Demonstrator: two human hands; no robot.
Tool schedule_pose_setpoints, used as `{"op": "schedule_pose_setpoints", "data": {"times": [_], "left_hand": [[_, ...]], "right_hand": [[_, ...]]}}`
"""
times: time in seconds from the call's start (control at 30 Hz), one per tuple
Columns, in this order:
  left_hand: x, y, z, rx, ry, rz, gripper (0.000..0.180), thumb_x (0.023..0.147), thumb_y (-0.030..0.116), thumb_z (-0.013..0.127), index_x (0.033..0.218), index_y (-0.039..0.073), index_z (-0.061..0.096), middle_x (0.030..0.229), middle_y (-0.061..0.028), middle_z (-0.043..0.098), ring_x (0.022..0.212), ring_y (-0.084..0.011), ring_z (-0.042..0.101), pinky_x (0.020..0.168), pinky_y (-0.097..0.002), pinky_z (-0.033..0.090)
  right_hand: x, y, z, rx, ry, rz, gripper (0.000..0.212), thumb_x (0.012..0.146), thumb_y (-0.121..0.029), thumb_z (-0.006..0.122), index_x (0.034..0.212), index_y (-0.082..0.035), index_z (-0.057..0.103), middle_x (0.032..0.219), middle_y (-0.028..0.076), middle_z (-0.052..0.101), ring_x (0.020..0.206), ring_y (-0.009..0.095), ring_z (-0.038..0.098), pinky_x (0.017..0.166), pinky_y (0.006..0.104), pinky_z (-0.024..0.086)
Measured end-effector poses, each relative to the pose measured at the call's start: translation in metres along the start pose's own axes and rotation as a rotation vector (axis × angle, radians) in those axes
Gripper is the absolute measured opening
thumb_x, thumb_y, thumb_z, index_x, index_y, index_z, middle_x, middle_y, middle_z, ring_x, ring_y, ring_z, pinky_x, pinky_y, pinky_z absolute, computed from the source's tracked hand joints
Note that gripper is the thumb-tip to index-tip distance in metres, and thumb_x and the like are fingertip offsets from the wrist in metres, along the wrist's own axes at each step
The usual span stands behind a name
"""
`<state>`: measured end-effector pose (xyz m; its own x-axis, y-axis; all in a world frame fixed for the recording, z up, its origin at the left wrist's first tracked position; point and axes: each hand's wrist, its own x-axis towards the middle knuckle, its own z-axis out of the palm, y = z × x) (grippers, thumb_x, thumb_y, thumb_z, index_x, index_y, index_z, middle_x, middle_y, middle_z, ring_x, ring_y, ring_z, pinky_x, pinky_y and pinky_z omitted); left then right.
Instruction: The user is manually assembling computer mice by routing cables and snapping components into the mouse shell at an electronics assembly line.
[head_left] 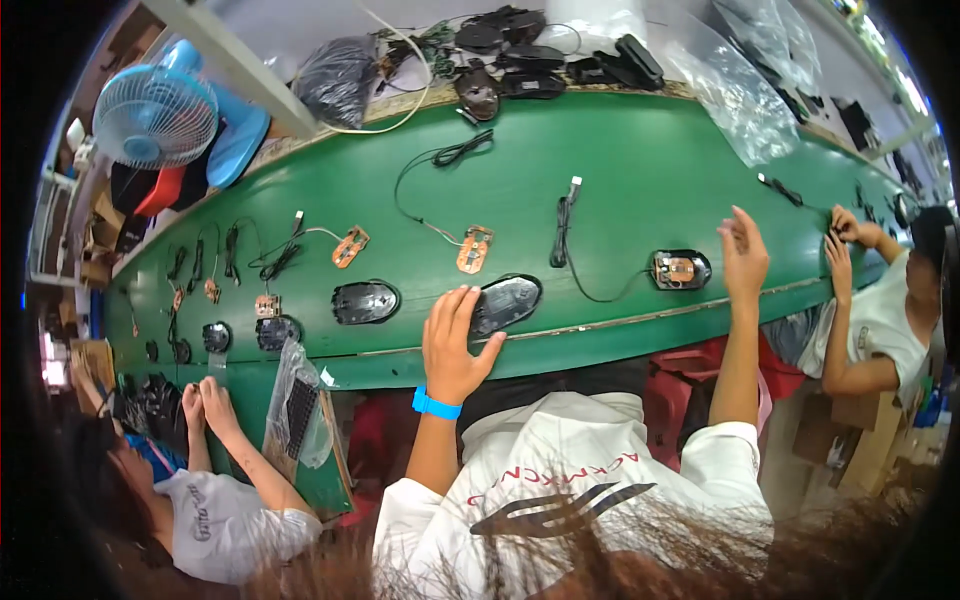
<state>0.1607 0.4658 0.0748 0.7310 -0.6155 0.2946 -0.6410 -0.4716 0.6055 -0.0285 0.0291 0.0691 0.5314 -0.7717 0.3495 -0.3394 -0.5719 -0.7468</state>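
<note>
My left hand [455,340], with a blue band at the wrist, has its fingers and thumb about the left end of a black plastic mouse shell [512,300]. That shell lies slanted near the table's front edge. Just beyond it is an orange-brown circuit board [474,250] with a coiled black cable [464,147]. My right hand [743,255] is raised and holds nothing, its fingers apart and slightly bent. Left of it sits a mouse shell with a board inside [681,269]; its black cable [563,230] runs to a USB plug.
Further left on the green table [620,140] are another shell [366,302], a board [350,247] and several more shells and cabled boards. Co-workers sit at both sides, their hands [207,405] [840,235] at the table. Clear plastic bags [740,100], black parts and a blue fan [155,115] stand behind.
</note>
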Motion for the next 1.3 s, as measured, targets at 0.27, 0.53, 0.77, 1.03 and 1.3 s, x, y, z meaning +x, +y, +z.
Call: {"op": "schedule_pose_setpoints", "data": {"times": [0.27, 0.53, 0.77, 1.03, 1.3], "left_hand": [[-0.003, -0.009, 0.002, 0.0, -0.027, 0.024, 0.072, 0.079, 0.017, 0.083, 0.144, 0.006, 0.054, 0.143, -0.0148, 0.059, 0.133, -0.0376, 0.053, 0.108, -0.0474, 0.043], [-0.005, -0.011, 0.0, -0.048, -0.021, 0.002, 0.07, 0.079, 0.014, 0.082, 0.143, 0.005, 0.054, 0.142, -0.0151, 0.06, 0.133, -0.039, 0.054, 0.108, -0.0486, 0.043], [-0.005, -0.011, -0.002, -0.062, 0.001, -0.004, 0.069, 0.079, 0.012, 0.082, 0.143, 0.005, 0.055, 0.143, -0.0151, 0.06, 0.132, -0.0388, 0.054, 0.109, -0.049, 0.043], [-0.004, -0.012, -0.003, -0.055, -0.016, 0.017, 0.069, 0.08, 0.01, 0.08, 0.143, 0.004, 0.055, 0.143, -0.0149, 0.06, 0.133, -0.0383, 0.054, 0.109, -0.0484, 0.044], [-0.005, -0.013, -0.004, -0.068, -0.018, 0.01, 0.069, 0.08, 0.012, 0.08, 0.144, 0.004, 0.054, 0.144, -0.0151, 0.059, 0.134, -0.0386, 0.053, 0.11, -0.0482, 0.043]], "right_hand": [[-0.102, -0.145, 0.115, -0.017, -0.588, -0.654, 0.035, 0.085, -0.007, 0.076, 0.12, -0.007, 0.07, 0.104, 0.011, 0.07, 0.094, 0.029, 0.066, 0.078, 0.0402, 0.056], [-0.108, -0.149, 0.101, 0.023, -0.578, -0.561, 0.037, 0.08, -0.006, 0.08, 0.116, -0.006, 0.072, 0.107, 0.013, 0.07, 0.094, 0.031, 0.067, 0.08, 0.0399, 0.056], [-0.117, -0.152, 0.102, -0.052, -0.663, -0.461, 0.023, 0.083, -0.006, 0.077, 0.105, -0.004, 0.072, 0.101, 0.011, 0.068, 0.096, 0.032, 0.066, 0.082, 0.0411, 0.056], [-0.097, -0.185, 0.132, 0.175, -0.714, -0.516, 0.01, 0.085, -0.003, 0.072, 0.095, -0.003, 0.071, 0.092, 0.011, 0.065, 0.092, 0.031, 0.066, 0.078, 0.0421, 0.056], [-0.092, -0.189, 0.171, -0.021, -0.881, -0.787, 0.013, 0.086, -0.003, 0.07, 0.098, -0.005, 0.073, 0.096, 0.011, 0.065, 0.09, 0.031, 0.065, 0.078, 0.0429, 0.056]]}}
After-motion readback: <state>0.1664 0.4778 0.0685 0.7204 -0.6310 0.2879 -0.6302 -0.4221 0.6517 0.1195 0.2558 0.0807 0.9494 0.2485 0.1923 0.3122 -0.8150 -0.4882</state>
